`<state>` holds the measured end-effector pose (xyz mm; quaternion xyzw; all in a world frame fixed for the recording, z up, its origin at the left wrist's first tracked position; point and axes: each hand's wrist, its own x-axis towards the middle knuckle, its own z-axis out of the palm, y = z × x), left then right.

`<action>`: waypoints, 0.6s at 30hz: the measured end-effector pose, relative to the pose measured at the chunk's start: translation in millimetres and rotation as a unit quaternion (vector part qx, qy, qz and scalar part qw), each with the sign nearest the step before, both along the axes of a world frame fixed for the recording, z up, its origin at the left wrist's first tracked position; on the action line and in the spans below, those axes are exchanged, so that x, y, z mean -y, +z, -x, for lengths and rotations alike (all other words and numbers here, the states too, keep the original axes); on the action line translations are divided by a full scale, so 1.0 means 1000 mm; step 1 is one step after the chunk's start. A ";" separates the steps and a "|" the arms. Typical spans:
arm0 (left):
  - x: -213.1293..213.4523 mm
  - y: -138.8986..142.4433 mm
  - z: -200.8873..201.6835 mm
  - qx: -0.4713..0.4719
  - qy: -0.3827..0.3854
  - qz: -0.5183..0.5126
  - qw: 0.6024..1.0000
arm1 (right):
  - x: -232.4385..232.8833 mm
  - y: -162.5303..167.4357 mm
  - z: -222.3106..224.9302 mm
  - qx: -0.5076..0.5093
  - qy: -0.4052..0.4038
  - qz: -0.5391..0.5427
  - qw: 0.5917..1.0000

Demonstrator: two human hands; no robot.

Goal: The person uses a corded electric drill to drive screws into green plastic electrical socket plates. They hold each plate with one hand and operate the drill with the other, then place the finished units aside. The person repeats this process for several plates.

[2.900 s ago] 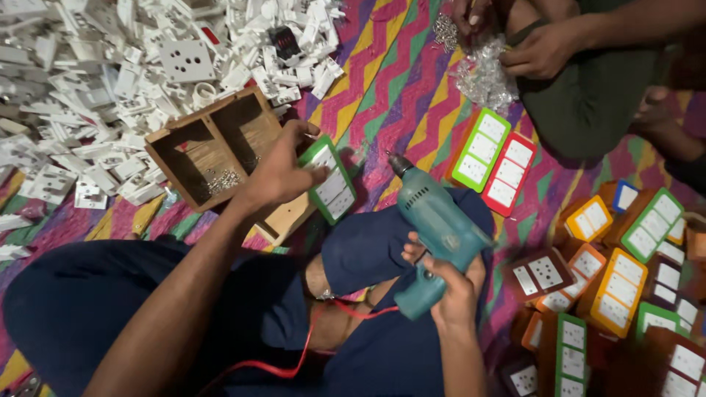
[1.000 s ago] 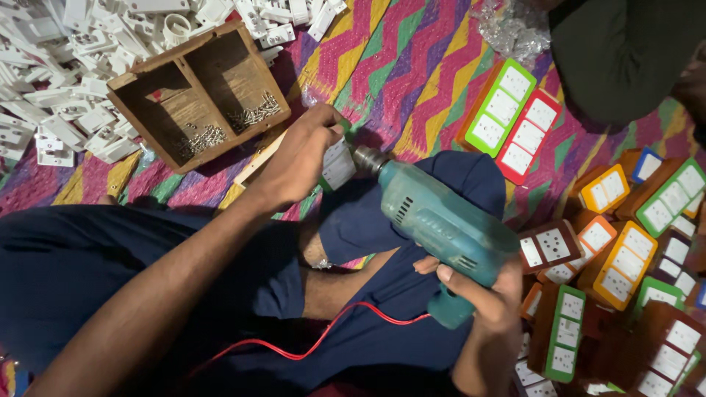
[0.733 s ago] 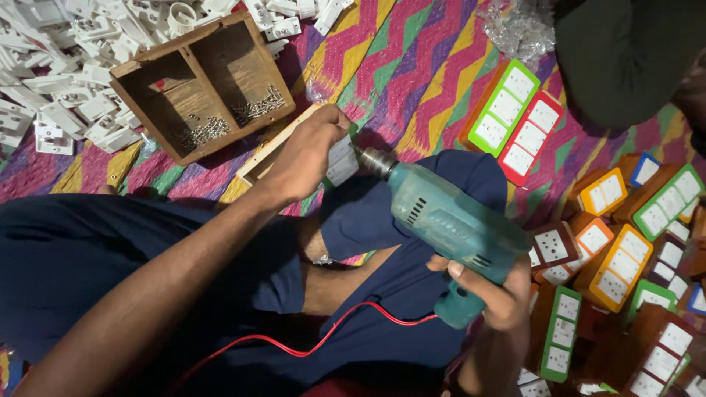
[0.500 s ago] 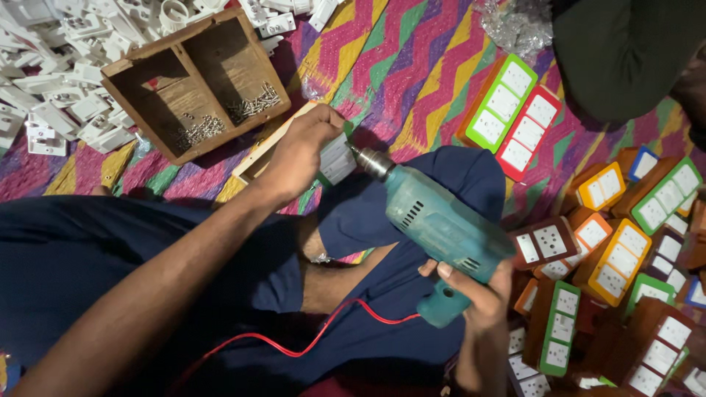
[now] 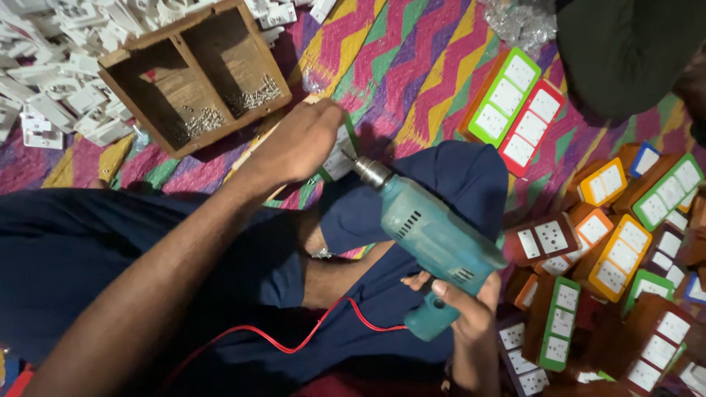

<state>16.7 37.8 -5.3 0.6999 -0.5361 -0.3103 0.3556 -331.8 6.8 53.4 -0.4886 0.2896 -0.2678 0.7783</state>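
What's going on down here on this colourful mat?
A person sits on a zigzag-patterned mat. The right hand grips a teal electric drill, its tip against a green-framed switch board that the left hand presses down. A wooden box holding screws stands nearby, white plastic parts are heaped beyond it, and finished boards in coloured frames lie to the right.

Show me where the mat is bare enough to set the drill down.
Bare zigzag mat lies between the wooden tray and the green and red switch boards. Crowded: white parts left of the tray, finished boards beside the right hand.
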 end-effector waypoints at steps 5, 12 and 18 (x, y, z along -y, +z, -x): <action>-0.007 0.005 -0.011 0.053 -0.044 -0.127 0.990 | -0.010 -0.004 0.005 -0.017 0.017 -0.007 1.000; -0.003 0.032 -0.010 -0.019 -0.001 -0.254 0.967 | -0.007 -0.008 -0.001 -0.015 0.030 0.010 0.999; -0.004 0.039 -0.009 -0.020 -0.007 -0.254 0.967 | -0.007 -0.007 -0.007 -0.012 0.061 0.015 0.998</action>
